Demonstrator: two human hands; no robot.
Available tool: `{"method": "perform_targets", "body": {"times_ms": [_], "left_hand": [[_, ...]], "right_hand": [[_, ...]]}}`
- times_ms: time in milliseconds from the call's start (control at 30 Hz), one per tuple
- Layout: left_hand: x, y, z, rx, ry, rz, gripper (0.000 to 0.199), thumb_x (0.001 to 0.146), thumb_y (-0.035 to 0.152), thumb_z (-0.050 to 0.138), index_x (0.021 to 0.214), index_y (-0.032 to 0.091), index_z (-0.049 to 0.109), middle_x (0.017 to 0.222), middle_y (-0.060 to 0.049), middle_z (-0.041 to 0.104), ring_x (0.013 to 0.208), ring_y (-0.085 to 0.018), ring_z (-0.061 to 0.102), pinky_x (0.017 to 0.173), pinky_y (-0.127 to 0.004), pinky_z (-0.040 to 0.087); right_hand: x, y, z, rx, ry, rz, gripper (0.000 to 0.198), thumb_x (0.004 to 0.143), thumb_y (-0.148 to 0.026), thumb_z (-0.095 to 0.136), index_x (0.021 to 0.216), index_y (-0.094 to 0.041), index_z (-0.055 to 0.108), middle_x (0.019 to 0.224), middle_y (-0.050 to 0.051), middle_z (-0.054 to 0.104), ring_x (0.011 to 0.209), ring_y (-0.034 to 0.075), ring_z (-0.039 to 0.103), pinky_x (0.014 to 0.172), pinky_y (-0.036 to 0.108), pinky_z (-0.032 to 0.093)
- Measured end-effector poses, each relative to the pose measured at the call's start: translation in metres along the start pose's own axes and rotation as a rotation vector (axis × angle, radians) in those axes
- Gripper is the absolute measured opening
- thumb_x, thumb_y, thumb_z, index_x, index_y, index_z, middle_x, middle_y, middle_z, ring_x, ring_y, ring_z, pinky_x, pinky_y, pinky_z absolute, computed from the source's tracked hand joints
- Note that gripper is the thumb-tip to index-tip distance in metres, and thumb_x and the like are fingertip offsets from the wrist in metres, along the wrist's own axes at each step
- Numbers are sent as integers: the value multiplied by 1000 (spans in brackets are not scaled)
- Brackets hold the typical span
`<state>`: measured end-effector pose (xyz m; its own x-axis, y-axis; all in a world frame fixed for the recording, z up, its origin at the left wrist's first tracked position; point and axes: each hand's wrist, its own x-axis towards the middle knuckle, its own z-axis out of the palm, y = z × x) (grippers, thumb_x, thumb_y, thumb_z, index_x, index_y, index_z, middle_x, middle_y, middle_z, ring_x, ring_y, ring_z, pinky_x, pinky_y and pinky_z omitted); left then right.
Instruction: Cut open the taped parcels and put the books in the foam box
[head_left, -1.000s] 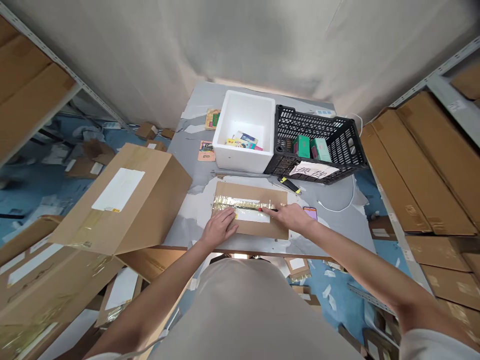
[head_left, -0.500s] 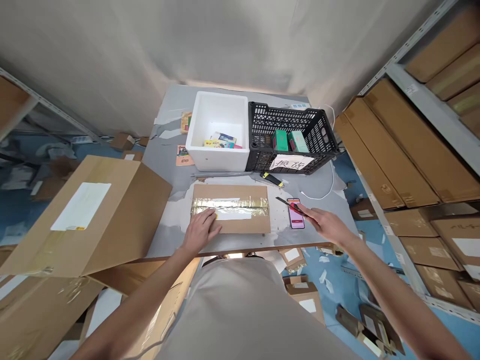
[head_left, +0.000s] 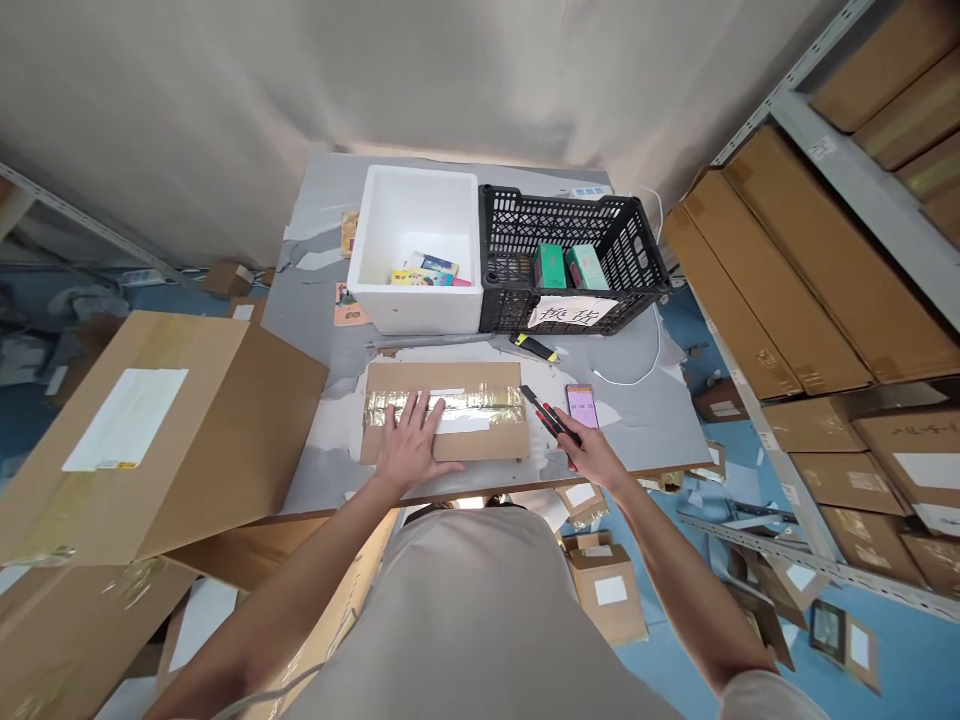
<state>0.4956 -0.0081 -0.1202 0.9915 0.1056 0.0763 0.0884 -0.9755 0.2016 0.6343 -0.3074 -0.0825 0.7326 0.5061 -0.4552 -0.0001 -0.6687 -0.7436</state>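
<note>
A taped cardboard box [head_left: 495, 440] with a white label lies flat near the table's front edge. My left hand [head_left: 409, 445] rests on its left half, fingers spread over the tape. In my right hand [head_left: 592, 455] is a red and black utility knife [head_left: 551, 415], its tip beside the box's right end. Just beyond that hand lies a phone [head_left: 581, 400] with a lit screen, partly covered by the hand. A second, yellow and black utility knife [head_left: 534, 348] lies behind the box.
A white foam box [head_left: 416, 310] holding booklets and a black plastic crate [head_left: 502, 312] holding green boxes stand at the back. A large carton [head_left: 255, 420] is at the left. Shelves [head_left: 795, 130] with cartons line the right. A white cable [head_left: 637, 380] curls on the table.
My right hand has brought the knife left, from over the phone to the box's right end. My left hand has moved further onto the box and spread its fingers. The view has shifted slightly.
</note>
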Motion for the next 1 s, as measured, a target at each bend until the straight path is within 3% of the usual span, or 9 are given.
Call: {"method": "perform_targets", "body": {"times_ms": [233, 367, 600, 1000], "left_hand": [[2, 2, 0, -9, -16, -51, 110, 54, 82, 54, 140, 18, 34, 146, -21, 30, 134, -44, 22, 103, -66, 6], [2, 3, 1, -21, -9, -73, 108, 55, 80, 54, 141, 17, 34, 146, -21, 30, 134, -45, 21, 103, -68, 7], [6, 4, -1, 9, -46, -116, 107, 55, 79, 55, 140, 18, 35, 146, -20, 30, 134, -45, 19, 102, -67, 9], [16, 5, 1, 40, -49, -149, 108, 57, 82, 51, 142, 17, 32, 148, -21, 27, 134, -45, 18, 100, -70, 9]], "right_hand": [[4, -27, -34, -124, -201, -18, 53, 87, -25, 42, 139, -30, 39, 63, -5, 53, 38, 6, 44, 39, 17, 37], [5, -28, -26, -145, -179, -32, 55, 87, -23, 42, 141, -32, 35, 65, -4, 54, 39, 6, 46, 40, 17, 38], [-5, -8, -19, 6, -231, 29, 57, 88, -27, 43, 143, -29, 31, 68, -4, 52, 40, 5, 45, 38, 16, 37], [-7, 8, -4, 130, -213, -27, 58, 88, -34, 43, 144, -27, 28, 68, -4, 53, 41, 6, 45, 40, 18, 40]]}}
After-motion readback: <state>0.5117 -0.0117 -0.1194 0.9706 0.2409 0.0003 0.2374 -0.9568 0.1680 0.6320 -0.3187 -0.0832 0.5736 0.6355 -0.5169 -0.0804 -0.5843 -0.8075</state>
